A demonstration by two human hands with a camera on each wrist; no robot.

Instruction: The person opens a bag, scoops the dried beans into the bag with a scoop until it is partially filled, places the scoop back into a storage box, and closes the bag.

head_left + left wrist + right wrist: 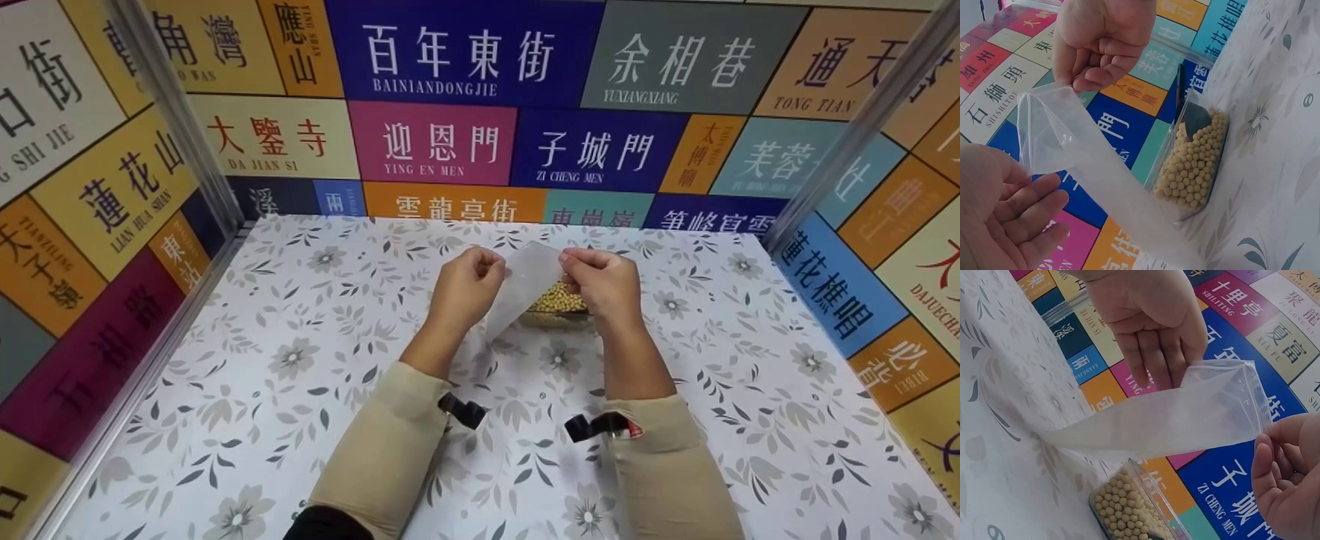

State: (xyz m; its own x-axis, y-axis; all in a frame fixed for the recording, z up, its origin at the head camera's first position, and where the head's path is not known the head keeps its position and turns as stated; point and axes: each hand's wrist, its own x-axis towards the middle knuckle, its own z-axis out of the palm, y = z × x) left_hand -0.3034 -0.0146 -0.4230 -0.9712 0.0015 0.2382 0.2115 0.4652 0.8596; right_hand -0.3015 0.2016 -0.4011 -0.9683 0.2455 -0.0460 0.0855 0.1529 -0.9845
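A translucent plastic zip bag (pixel 525 283) hangs between both hands, its mouth spread apart at the top and its lower end slanting down to the left. My left hand (pixel 466 287) pinches one side of the mouth between thumb and forefinger, the other fingers loosely bent in the left wrist view. At the opposite side, my right hand (pixel 606 281) grips the bag's edge with thumb and fingertips. Behind the bag stands a clear rectangular container (pixel 555 320) filled with yellow soybeans (pixel 1188 163). A dark, flat-looking piece (pixel 1196 120) lies among the beans. The bag looks empty.
The table (pixel 300 420) has a white cover printed with grey flowers and leaves. Panels of coloured street-name signs (pixel 457 52) rise at the back and both sides. Metal corner posts (pixel 187 112) stand where the panels meet. Black wrist-camera mounts (pixel 461 410) sit at the sleeves.
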